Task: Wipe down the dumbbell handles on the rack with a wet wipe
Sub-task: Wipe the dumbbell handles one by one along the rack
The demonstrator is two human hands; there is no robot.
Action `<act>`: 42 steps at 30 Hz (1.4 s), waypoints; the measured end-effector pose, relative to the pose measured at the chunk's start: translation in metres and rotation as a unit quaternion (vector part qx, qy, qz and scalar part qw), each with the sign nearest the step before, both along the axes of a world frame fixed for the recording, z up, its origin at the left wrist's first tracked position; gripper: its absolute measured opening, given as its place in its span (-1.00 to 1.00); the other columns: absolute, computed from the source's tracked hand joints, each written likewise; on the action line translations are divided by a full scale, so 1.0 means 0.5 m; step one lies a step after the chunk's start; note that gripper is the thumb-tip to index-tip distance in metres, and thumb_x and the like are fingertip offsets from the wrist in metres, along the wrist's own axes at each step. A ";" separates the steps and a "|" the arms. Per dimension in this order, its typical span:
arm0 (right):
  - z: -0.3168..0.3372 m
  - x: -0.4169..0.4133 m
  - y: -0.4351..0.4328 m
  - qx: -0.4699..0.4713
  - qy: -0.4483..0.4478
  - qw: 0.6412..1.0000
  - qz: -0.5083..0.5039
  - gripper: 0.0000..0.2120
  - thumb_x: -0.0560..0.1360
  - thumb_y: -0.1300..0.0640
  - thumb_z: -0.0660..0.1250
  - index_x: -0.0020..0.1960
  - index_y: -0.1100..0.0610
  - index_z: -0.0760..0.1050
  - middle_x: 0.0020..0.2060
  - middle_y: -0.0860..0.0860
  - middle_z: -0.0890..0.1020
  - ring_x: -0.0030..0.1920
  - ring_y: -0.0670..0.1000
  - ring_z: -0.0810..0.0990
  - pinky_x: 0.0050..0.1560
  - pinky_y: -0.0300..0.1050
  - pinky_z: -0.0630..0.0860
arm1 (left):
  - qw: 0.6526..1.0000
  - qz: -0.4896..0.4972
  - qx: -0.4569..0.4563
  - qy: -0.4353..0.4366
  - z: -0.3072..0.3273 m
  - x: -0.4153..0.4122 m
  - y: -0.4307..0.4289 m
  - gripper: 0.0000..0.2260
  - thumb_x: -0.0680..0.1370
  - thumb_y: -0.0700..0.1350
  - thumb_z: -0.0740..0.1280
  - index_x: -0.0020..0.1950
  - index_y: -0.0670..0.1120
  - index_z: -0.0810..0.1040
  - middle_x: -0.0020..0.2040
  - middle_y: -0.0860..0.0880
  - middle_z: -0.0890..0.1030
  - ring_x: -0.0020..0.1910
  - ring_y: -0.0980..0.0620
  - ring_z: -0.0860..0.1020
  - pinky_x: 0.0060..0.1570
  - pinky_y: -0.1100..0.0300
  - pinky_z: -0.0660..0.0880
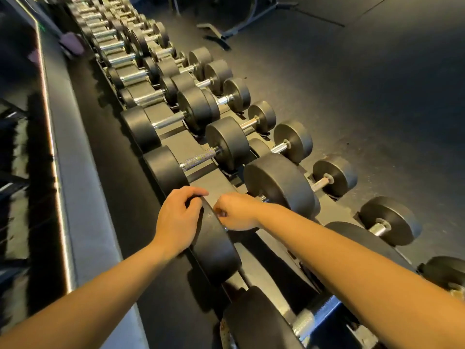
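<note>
Tiny marks sit on the black head [214,238] by the hands, too blurry to read. That dumbbell [279,185] is on the top row of the rack [181,144], near the close end. It has 2 fat round black heads & a shiny metal handle [261,198] btwn them. Only a small bit of the handle shows, right by the far head. The rest is hid under the R hand [236,212]. The R hand's fingers are curled tight round the handle. The L hand [176,217] is on top of the near head, w/ fingers hooked over its edge. The next handle [198,157] up the row is silver w/ a rough bumpy grip. There are 2 hands & 2 rows of dumbbells, top & bottom. The rows run far back & go blurry, so can't count them all. The dark floor [352,96] is on the right.
</note>
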State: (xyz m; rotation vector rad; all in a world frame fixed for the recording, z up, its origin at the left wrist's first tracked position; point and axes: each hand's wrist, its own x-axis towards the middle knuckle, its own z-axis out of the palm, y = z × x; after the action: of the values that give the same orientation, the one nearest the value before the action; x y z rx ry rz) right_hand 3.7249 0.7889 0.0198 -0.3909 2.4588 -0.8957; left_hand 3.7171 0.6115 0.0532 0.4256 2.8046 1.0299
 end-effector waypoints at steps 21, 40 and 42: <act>-0.132 0.159 -0.030 -0.257 -0.037 0.882 -0.392 -0.94 0.56 0.17 0.42 -0.09 0.13 0.63 -0.25 -0.01 0.67 -0.18 -0.07 0.65 -0.05 -0.14 0.59 | 1.000 0.024 0.007 -0.006 0.007 0.006 0.012 -0.73 0.69 -0.17 0.18 0.22 0.01 0.65 0.18 0.14 0.59 0.25 0.14 0.46 0.26 0.15 0.36; -0.056 0.135 -0.042 -0.427 -0.243 0.579 -0.650 -0.96 0.52 0.25 0.44 -0.03 0.18 0.66 -0.12 0.09 0.71 -0.12 0.02 0.68 -0.10 -0.13 0.63 | 1.000 0.018 0.008 0.010 -0.002 0.004 0.011 -0.75 0.68 -0.13 0.19 0.21 0.04 0.64 0.15 0.18 0.57 0.22 0.18 0.44 0.21 0.19 0.33; -0.039 0.151 -0.064 -0.393 -0.209 0.694 -0.566 -0.95 0.54 0.27 0.42 -0.03 0.19 0.65 -0.13 0.06 0.70 -0.14 -0.02 0.66 -0.16 -0.18 0.60 | 1.000 0.015 0.008 0.016 -0.003 0.003 0.011 -0.75 0.68 -0.13 0.19 0.21 0.04 0.64 0.15 0.18 0.57 0.21 0.20 0.42 0.18 0.22 0.32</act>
State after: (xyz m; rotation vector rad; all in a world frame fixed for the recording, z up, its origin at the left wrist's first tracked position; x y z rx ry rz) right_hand 3.8002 0.7569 0.0003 1.1196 1.5388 -2.1981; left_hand 3.7186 0.6170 0.0518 0.4064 2.8403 1.0606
